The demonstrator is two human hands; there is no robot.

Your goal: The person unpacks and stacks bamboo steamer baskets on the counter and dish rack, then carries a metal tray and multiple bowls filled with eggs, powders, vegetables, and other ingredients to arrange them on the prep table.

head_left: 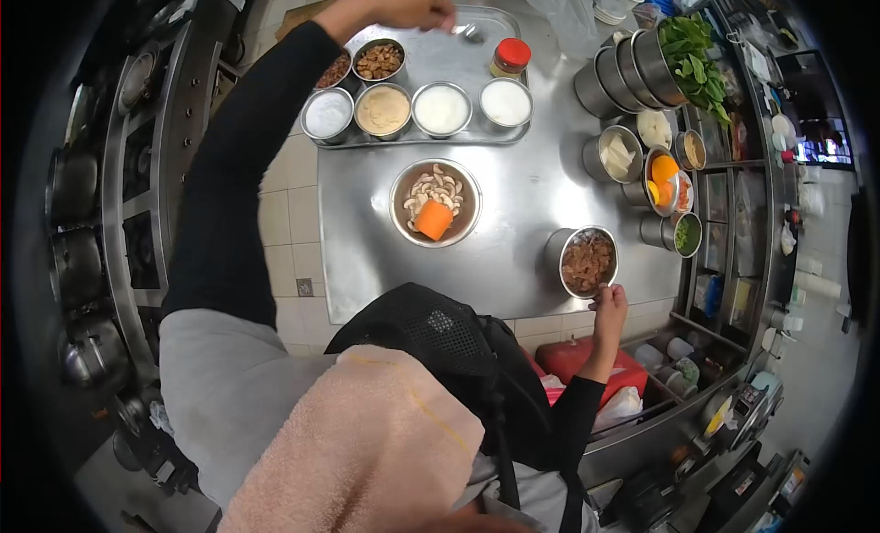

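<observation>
My left hand (417, 6) is closed above the far side of a metal tray (440, 47). At its fingertips is a small shiny spoon (470, 32), slightly blurred. My right hand (609, 311) pinches the near rim of a round metal container (555, 255) filled with brown shredded or sliced meat (587, 261). Between the hands, nearer my body, a metal bowl (398, 223) holds pale sliced mushrooms (434, 186) and an orange block, possibly carrot (434, 219). It stands on the steel table, touched by neither hand.
On the tray stand tins of white powder (442, 109), a tan paste or powder (383, 109), brown chunks (379, 62) and a red-lidded jar (511, 56). To the right are stacked metal pots (600, 84), leafy greens (689, 61) and containers of cut vegetables (619, 155). Stoves (137, 166) line the left.
</observation>
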